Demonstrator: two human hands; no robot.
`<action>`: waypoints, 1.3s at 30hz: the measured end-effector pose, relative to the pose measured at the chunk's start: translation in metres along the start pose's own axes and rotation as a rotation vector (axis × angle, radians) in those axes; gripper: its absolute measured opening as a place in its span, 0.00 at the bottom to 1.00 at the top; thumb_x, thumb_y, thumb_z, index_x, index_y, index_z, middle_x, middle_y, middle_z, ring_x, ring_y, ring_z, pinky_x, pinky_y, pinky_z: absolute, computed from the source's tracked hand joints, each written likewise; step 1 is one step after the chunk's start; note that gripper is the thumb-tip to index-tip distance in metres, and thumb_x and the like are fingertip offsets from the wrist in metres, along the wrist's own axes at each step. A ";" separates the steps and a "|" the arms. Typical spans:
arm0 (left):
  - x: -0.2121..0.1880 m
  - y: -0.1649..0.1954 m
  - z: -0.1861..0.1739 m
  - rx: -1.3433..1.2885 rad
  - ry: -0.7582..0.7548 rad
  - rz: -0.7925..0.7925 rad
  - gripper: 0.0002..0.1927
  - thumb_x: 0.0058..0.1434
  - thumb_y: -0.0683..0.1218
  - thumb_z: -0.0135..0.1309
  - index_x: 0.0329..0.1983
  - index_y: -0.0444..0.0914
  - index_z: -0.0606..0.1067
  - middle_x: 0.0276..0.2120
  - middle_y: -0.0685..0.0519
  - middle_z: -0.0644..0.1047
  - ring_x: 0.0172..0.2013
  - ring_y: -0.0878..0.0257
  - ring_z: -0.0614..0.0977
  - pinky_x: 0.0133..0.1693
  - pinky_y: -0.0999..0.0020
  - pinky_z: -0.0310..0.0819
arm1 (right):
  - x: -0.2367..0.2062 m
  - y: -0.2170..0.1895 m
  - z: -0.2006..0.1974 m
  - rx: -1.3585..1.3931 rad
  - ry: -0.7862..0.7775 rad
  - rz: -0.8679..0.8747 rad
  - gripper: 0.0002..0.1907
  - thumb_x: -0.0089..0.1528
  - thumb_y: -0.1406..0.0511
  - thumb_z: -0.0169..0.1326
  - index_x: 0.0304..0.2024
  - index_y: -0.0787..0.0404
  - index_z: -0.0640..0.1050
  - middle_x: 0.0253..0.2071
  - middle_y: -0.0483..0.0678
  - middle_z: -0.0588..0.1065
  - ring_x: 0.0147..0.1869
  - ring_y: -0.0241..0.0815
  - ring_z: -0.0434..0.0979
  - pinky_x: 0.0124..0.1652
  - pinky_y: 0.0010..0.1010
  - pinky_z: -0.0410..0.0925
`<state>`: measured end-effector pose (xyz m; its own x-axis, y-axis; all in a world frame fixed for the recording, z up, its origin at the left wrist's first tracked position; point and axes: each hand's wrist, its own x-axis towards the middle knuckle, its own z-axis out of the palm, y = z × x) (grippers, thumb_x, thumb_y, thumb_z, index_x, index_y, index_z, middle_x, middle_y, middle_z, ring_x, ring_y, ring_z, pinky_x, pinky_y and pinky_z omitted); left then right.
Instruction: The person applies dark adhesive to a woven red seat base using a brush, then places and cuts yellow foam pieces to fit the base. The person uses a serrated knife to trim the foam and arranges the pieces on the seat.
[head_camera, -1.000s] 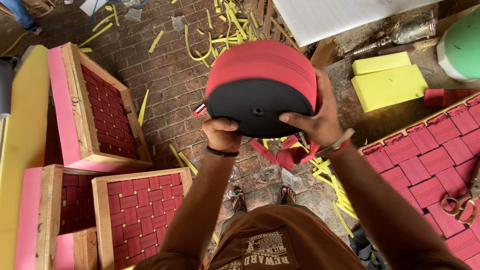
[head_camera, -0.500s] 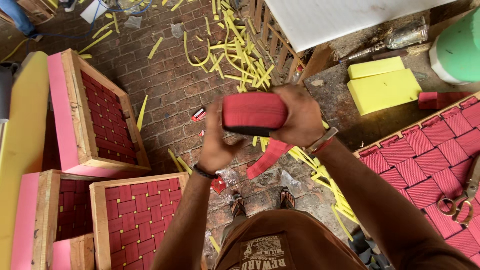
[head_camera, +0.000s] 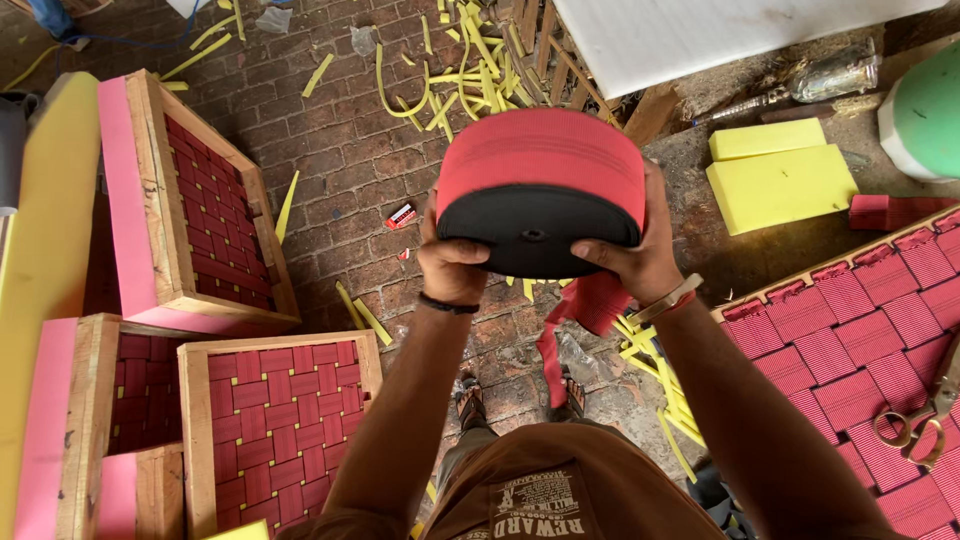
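At the far left edge of the frame a long yellow foam slab stands on the brick floor, and just right of it 3 wooden seat frames woven with red webbing sit close together: 1 tilted frame in the upper left with a pink foam strip along its side, 1 frame at the lower left edge, and 1 flat frame just beside the person's left forearm. Above the middle, yellow foam offcuts lie scattered over the bricks. In the centre the left hand grips the near left side of a big roll of red webbing (its black flat face turned toward the camera), fingers curled shut against the roll's edge, a dark band on the wrist. The right hand holds the roll's right side, thumb pressed on the black face and fingers wrapped behind, a bracelet at the wrist. The roll is held up in the air over the floor, and a loose red tail of webbing hangs below it between the arms. To the right, 2 yellow foam blocks lie on the table; lower right lies a large red woven panel with scissors resting on it.
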<state>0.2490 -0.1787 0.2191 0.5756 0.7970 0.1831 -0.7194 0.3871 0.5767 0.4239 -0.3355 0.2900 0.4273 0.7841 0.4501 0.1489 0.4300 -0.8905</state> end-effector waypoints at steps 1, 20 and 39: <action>-0.002 -0.009 -0.005 -0.064 0.057 -0.071 0.41 0.31 0.34 0.56 0.57 0.29 0.72 0.47 0.46 0.80 0.53 0.44 0.79 0.61 0.52 0.72 | -0.002 0.006 -0.001 0.004 0.048 0.005 0.47 0.49 0.63 0.75 0.67 0.61 0.65 0.58 0.45 0.72 0.66 0.43 0.72 0.69 0.38 0.67; -0.072 -0.157 0.017 0.172 -0.135 -0.550 0.29 0.62 0.36 0.55 0.68 0.37 0.67 0.59 0.49 0.74 0.57 0.57 0.77 0.57 0.61 0.76 | 0.021 0.040 0.005 0.196 0.631 -0.075 0.41 0.40 0.75 0.63 0.57 0.61 0.69 0.54 0.46 0.70 0.60 0.48 0.71 0.68 0.43 0.66; 0.022 0.027 0.013 1.453 -0.545 0.159 0.58 0.37 0.43 0.77 0.71 0.36 0.59 0.64 0.34 0.67 0.66 0.36 0.65 0.65 0.44 0.58 | 0.004 0.005 -0.008 -0.670 -0.077 0.044 0.45 0.32 0.71 0.75 0.54 0.60 0.75 0.53 0.49 0.75 0.58 0.47 0.76 0.62 0.38 0.68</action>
<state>0.2474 -0.1564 0.2495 0.8307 0.4022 0.3848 0.0101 -0.7021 0.7120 0.4332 -0.3338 0.2869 0.3850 0.8347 0.3938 0.6638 0.0460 -0.7465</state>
